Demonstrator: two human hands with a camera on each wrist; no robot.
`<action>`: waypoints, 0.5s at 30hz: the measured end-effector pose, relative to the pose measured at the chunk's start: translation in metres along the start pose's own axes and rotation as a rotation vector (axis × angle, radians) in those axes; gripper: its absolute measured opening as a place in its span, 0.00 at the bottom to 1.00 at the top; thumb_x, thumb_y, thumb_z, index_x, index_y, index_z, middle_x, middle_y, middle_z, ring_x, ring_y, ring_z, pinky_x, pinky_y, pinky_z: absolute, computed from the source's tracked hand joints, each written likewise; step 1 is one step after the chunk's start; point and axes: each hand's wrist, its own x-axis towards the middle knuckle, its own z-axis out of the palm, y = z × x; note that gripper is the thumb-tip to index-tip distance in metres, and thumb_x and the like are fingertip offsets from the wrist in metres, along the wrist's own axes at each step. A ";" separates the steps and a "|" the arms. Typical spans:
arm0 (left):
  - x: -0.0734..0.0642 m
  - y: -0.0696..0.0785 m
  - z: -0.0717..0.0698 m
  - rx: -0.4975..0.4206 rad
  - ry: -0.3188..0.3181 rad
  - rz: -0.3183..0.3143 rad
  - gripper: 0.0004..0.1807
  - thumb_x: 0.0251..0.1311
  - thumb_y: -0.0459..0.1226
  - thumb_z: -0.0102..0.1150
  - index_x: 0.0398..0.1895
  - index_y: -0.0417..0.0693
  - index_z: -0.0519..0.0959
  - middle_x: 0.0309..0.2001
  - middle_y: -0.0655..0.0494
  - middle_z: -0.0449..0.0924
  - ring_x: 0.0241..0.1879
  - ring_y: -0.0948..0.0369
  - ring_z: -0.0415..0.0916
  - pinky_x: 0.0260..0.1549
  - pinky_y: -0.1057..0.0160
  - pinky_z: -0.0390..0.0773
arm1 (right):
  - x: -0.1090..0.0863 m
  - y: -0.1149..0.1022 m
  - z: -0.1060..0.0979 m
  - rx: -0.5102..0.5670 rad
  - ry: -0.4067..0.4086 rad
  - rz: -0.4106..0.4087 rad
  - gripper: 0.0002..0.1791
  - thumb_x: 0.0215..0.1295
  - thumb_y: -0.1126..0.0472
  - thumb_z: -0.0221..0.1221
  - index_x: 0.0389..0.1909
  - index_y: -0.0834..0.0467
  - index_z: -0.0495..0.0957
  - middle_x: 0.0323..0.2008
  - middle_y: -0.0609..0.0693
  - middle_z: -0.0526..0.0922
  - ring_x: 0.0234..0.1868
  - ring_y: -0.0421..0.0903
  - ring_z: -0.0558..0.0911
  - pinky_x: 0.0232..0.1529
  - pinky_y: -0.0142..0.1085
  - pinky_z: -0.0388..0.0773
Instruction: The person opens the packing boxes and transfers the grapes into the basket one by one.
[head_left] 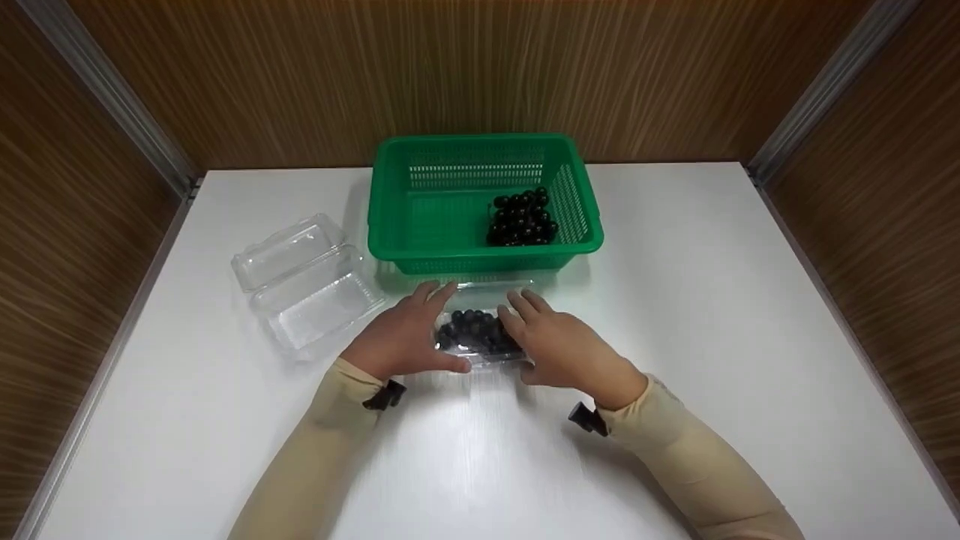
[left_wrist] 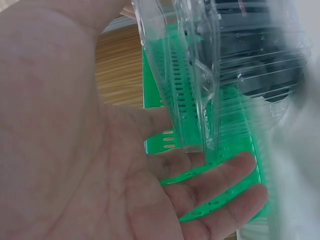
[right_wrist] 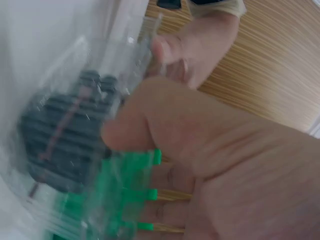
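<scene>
A clear plastic clamshell box point(head_left: 480, 358) holds dark round grapes point(head_left: 476, 330), its lid point(head_left: 495, 286) standing open on the far side. My left hand point(head_left: 409, 337) holds the box's left end, thumb along the near edge and fingers at the lid. In the left wrist view, the left fingers point(left_wrist: 220, 180) reach loosely past the clear plastic. My right hand point(head_left: 566, 345) grips the right end, its thumb low at the near side and its fingers over the far part. The right wrist view, blurred, shows the right thumb point(right_wrist: 127, 132) against the plastic beside the grapes.
Just behind the box stands a green basket point(head_left: 480, 259) with a bunch of dark grapes point(head_left: 523, 217) at its right side. Another clear clamshell box point(head_left: 319, 307) lies open on the left of the white table point(head_left: 712, 300). Wood-grain panels point(head_left: 480, 75) enclose three sides.
</scene>
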 end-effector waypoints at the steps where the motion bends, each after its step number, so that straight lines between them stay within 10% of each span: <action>1: 0.000 0.000 0.001 0.002 0.000 -0.005 0.68 0.45 0.65 0.77 0.85 0.57 0.48 0.80 0.42 0.52 0.75 0.43 0.62 0.63 0.43 0.75 | 0.001 -0.002 0.002 -0.014 0.008 -0.002 0.46 0.53 0.61 0.72 0.73 0.68 0.66 0.74 0.69 0.65 0.74 0.67 0.65 0.61 0.54 0.78; 15: 0.002 -0.001 0.002 0.011 0.006 -0.015 0.67 0.45 0.69 0.74 0.85 0.58 0.49 0.80 0.44 0.53 0.71 0.45 0.68 0.60 0.43 0.77 | 0.005 -0.006 0.009 -0.105 0.046 -0.021 0.43 0.56 0.60 0.71 0.72 0.70 0.67 0.72 0.71 0.67 0.73 0.68 0.68 0.69 0.51 0.70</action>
